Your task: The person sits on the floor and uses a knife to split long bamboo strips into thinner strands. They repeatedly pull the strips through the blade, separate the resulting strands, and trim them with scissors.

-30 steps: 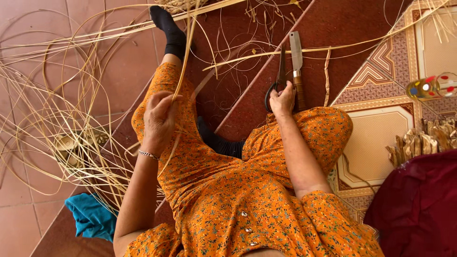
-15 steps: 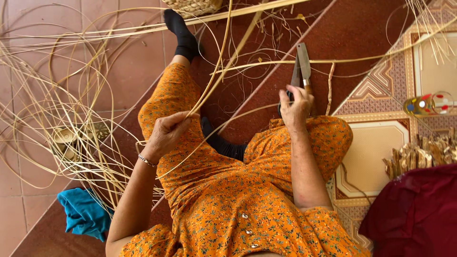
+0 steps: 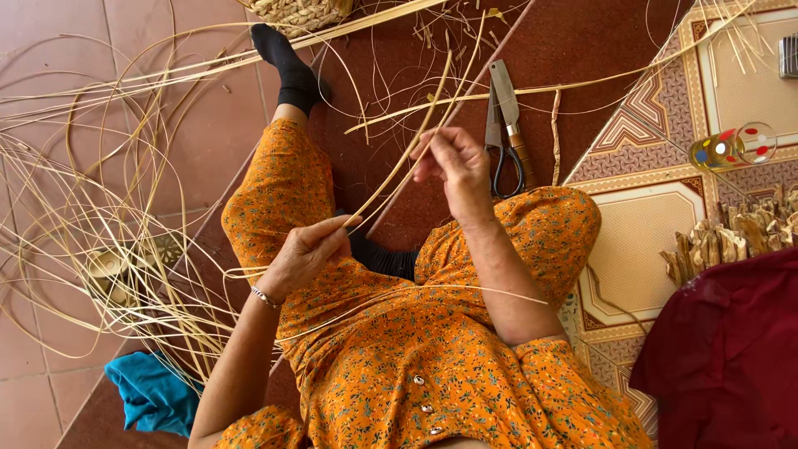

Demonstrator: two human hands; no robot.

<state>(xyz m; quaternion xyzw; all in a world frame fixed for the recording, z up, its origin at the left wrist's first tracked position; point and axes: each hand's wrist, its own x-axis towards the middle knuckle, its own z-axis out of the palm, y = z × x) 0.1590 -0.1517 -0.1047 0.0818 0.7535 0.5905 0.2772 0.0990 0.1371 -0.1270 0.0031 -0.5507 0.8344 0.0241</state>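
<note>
I sit on the floor in an orange flowered dress. My left hand rests over my left knee and pinches the lower end of a thin pale cane strip. My right hand is raised above my lap and grips the same strip higher up, so the strip runs slanting up and away between both hands. Just beyond my right hand, a pair of scissors and a wooden-handled knife lie on the dark red floor.
A big tangle of loose cane strips spreads over the tiles at left, around a small woven base. A blue cloth lies by my left elbow. At the far edge sits a woven basket. At right are a patterned glass, wood pieces and a maroon cloth.
My right hand left the scissors on the floor, rose and took hold of the cane strip. My left hand moved right along the knee, still holding the strip.
</note>
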